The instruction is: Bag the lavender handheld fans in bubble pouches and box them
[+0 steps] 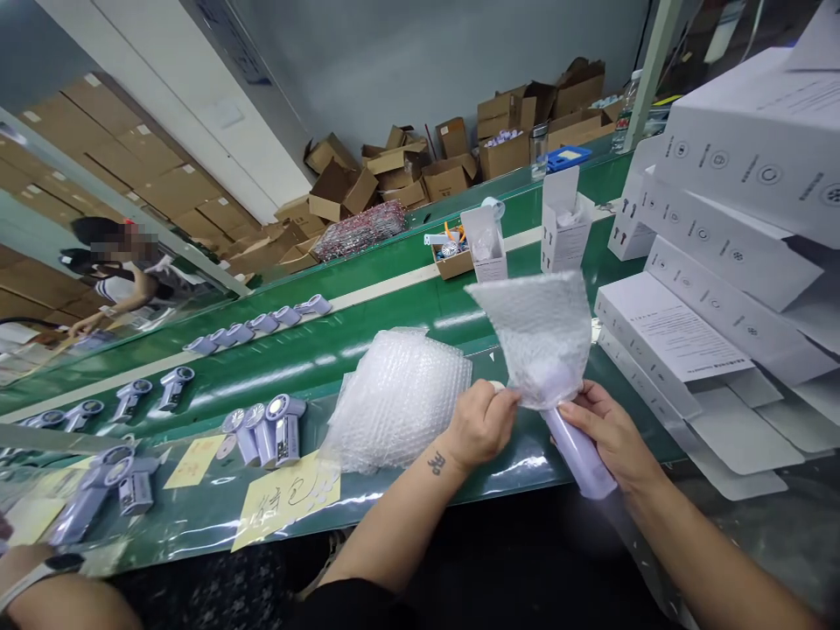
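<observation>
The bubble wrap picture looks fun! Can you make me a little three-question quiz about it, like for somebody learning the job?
1. True or false: the right hand holds the lilac handle.

2. Pick one. What is around the top end of that handle?
A: a towel
B: bubble wrap
C: a cardboard box

3. Count: how many lilac fans are grouped just behind the yellow paper with big black writing?

Key: 1 true; 2 B; 3 three.

Left grip (pixel 482 424) pinches the bubble bag (pixel 538 324) around the lavender fan (pixel 578 453) in right grip (pixel 612 435)
</observation>
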{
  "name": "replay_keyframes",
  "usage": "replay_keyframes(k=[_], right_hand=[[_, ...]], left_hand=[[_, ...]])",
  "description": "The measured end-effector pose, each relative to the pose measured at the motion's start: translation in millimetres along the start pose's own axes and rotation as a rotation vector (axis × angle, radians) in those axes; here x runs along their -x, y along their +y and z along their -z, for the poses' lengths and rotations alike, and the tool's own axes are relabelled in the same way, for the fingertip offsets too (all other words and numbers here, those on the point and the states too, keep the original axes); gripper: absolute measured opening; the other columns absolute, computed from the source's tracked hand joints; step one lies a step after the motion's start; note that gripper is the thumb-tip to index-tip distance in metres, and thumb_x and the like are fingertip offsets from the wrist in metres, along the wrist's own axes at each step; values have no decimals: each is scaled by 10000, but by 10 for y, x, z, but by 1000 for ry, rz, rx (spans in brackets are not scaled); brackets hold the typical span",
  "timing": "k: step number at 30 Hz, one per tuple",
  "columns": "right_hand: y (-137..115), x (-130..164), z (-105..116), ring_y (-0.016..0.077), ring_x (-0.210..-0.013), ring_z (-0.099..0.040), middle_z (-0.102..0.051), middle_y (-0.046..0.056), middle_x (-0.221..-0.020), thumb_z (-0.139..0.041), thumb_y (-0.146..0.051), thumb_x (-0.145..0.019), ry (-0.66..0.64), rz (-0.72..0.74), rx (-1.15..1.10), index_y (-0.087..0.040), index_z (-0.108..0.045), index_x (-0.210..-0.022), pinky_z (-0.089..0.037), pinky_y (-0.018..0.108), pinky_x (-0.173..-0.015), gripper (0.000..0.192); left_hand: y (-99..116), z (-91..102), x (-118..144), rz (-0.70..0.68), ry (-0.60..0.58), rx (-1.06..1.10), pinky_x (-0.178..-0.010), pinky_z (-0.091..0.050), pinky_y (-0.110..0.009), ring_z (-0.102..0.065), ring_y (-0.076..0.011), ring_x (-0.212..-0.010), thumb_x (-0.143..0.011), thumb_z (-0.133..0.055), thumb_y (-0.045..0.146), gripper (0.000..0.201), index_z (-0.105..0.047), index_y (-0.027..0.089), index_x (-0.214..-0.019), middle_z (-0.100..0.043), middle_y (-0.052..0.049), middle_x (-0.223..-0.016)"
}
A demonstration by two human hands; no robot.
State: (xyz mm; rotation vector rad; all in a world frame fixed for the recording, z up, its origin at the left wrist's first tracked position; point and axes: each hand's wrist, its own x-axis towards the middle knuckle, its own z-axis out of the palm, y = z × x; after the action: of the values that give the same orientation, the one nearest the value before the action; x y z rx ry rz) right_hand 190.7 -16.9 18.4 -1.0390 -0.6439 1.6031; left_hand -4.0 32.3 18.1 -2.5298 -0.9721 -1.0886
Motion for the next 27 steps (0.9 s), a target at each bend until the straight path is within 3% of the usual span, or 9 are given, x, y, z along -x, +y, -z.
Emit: replay_keyframes(k=[3, 7, 8, 12, 15, 19, 23, 25, 27], right_hand=[[-17, 1, -52, 143, -548, -603, -620, -27, -819, -746, -386, -688, 16, -31, -21, -246, -513, -992, -494, 279, -496, 407], [-1, -40, -64, 109, -523, -561, -589, -51, -671, -748, -383, -686, 88, -49, -25, -222, -505, -854, -462, 224, -480, 336], [7, -57, -62, 104, -513, -550, -578, -52, -636, -750, -381, -686, 97, -77, -1, -219, -501, -829, -454, 216, -470, 330], [-14, -139, -75, 137, -502, -579, -596, -19, -616, -752, -411, -687, 82, -267, 68, -214, -486, -777, -467, 241, -427, 344], [-184, -183, -98, 126, -481, -576, -607, 2, -618, -732, -367, -714, 42, -348, 88, -195, -518, -787, -473, 225, -403, 284], [-641, -129, -165, 75, -370, -477, -521, -34, -502, -674, -316, -757, 53, -153, 306, -182, -542, -760, -374, 160, -302, 188], [-1125, 41, -365, 91, -385, -521, -566, -19, -539, -685, -300, -748, -22, 74, 610, -186, -509, -741, -437, 186, -328, 210], [-1258, 111, -503, 108, -410, -555, -599, -16, -574, -687, -266, -741, -18, 182, 602, -193, -508, -830, -472, 206, -354, 213], [-1264, 141, -640, 114, -425, -571, -604, -28, -563, -655, -254, -762, -27, 266, 527, -197, -495, -924, -494, 216, -388, 235]], left_hand=[[132, -63, 16, 188, 8, 118, -627, -450, -279, -524, -158, -703, -843, -457, 125, 134, -577, 163, -890, -547, -61, -766], [438, -6, 72, 154, -174, 393, -631, -463, -286, -556, -161, -676, -821, -467, 145, 139, -585, 167, -890, -604, -58, -739], [482, 18, 60, 233, -214, 463, -619, -463, -277, -560, -155, -661, -818, -477, 163, 137, -593, 166, -892, -610, -52, -728], [441, 90, -184, 828, -293, 749, -534, -422, -215, -526, -104, -576, -781, -543, 231, 117, -610, 157, -842, -593, -2, -658], [320, 132, -464, 1007, -350, 992, -470, -371, -185, -480, -73, -502, -679, -593, 179, 90, -611, 141, -758, -556, 23, -584], [167, 309, -795, 1240, -277, 1281, -330, -199, -154, -406, -51, -367, -599, -562, 138, 66, -558, 136, -664, -497, 35, -468], [-19, 666, -988, 1213, -160, 1347, -301, -158, -144, -397, -40, -350, -578, -594, 159, 116, -574, 118, -685, -491, 31, -482], [-133, 841, -988, 1099, -123, 1341, -311, -206, -141, -406, -42, -369, -626, -629, 230, 191, -604, 110, -772, -504, 25, -516], [-241, 939, -915, 897, -3, 1330, -374, -321, -146, -493, -66, -487, -651, -684, 322, 365, -612, 128, -952, -582, -16, -670]])
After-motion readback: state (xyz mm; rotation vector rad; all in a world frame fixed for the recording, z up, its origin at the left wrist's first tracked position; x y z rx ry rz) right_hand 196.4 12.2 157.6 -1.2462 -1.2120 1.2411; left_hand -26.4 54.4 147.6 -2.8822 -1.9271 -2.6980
